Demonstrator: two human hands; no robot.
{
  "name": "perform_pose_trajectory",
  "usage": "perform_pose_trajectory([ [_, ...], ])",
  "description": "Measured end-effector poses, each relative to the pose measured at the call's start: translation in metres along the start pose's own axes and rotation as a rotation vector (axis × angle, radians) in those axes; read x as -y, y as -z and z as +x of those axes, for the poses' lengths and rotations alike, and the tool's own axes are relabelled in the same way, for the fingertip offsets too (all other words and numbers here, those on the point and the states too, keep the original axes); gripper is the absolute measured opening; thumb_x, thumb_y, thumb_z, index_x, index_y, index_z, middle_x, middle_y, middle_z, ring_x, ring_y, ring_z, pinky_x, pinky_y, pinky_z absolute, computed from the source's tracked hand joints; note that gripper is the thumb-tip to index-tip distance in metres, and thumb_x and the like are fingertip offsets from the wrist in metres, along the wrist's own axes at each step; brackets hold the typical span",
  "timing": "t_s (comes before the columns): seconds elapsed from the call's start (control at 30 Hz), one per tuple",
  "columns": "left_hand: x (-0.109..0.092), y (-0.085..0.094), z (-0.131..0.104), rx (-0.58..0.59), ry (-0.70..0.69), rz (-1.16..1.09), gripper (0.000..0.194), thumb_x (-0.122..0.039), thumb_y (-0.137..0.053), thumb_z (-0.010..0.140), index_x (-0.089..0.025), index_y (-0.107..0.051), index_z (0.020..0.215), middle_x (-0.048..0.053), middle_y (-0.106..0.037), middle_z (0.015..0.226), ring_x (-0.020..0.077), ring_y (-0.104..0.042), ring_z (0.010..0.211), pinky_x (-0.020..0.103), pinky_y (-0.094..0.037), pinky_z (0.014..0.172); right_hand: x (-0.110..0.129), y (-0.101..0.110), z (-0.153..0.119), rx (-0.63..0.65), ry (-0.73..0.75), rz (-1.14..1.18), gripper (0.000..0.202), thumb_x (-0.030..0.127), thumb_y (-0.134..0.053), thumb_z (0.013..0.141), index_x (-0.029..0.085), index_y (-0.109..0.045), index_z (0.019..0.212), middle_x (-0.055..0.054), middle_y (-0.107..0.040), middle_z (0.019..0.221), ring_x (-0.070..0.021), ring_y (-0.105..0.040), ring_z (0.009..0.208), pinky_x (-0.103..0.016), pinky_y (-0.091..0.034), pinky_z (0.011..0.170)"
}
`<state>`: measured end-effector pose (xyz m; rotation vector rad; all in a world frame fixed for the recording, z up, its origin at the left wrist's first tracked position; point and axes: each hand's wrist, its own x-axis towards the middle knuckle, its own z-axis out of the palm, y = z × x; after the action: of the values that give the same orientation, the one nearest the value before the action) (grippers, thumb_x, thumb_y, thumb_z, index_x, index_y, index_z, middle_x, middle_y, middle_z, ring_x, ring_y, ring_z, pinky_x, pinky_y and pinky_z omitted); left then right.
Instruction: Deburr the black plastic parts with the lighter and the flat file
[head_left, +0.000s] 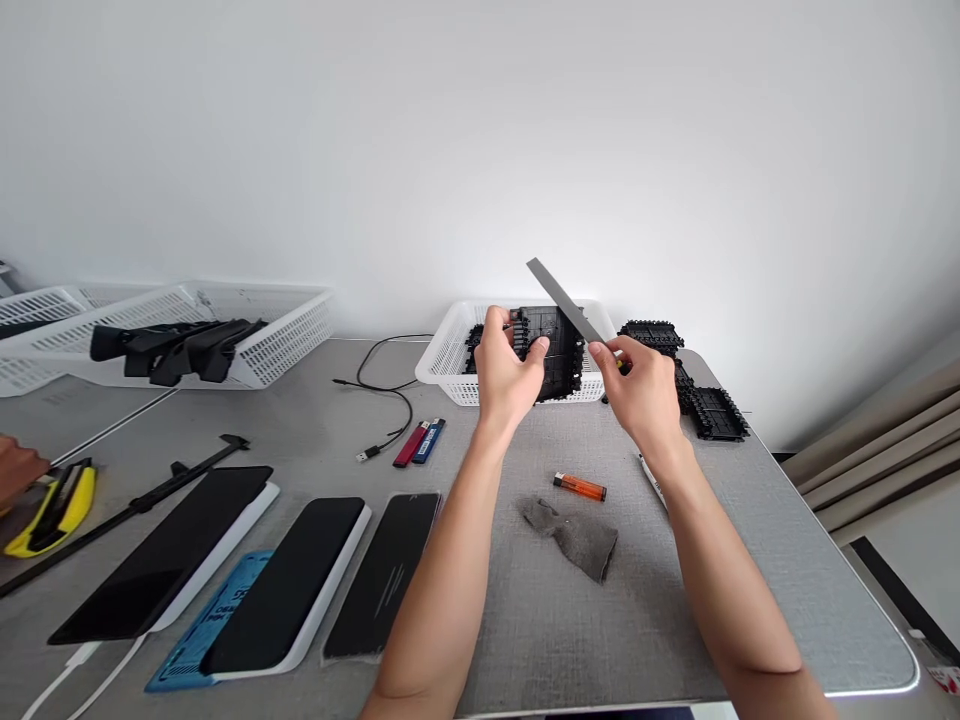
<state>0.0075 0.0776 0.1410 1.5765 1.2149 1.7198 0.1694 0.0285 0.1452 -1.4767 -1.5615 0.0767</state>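
Note:
My left hand is closed round a flat black plastic part with toothed, knobbly edges. I hold it up in front of a white basket. In my right hand is a flat grey metal file, gripped near its handle, of which only a bit of yellow and black shows. The file slants up to the left across the part's upper right edge; whether it touches cannot be made out. More black plastic parts lie on the table to the right of my right hand.
Nearby lie an orange lighter, grey cloth, white pen, two lighters and a cable. Several phones, a black caliper and another person's hand are left. Baskets stand behind.

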Motion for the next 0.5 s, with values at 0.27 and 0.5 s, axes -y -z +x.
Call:
perform_pose_trajectory([
  [0.27, -0.002, 0.002, 0.003, 0.105, 0.025, -0.357, 0.041, -0.033, -0.081, 0.068, -0.024, -0.054, 0.096, 0.003, -0.066, 0.097, 0.0222, -0.065, 0.099, 0.034, -0.051, 0.091, -0.020, 0.005, 0.011, 0.087, -0.241, 0.478, 0.052, 0.068, -0.057, 0.088, 0.017, -0.067, 0.083, -0.002, -0.057, 0.064, -0.0098, -0.040, 0.043, -0.025, -0.030, 0.042],
  [0.5, -0.015, 0.012, -0.001, 0.254, -0.002, -0.463, 0.044, -0.050, -0.085, 0.063, -0.026, -0.054, 0.083, 0.004, -0.066, 0.098, 0.0292, -0.061, 0.117, 0.044, -0.050, 0.097, -0.007, 0.009, 0.010, 0.464, -0.487, 0.890, 0.061, 0.074, -0.067, 0.077, 0.014, -0.069, 0.090, -0.006, -0.065, 0.074, -0.0044, -0.037, 0.038, -0.021, -0.029, 0.031],
])
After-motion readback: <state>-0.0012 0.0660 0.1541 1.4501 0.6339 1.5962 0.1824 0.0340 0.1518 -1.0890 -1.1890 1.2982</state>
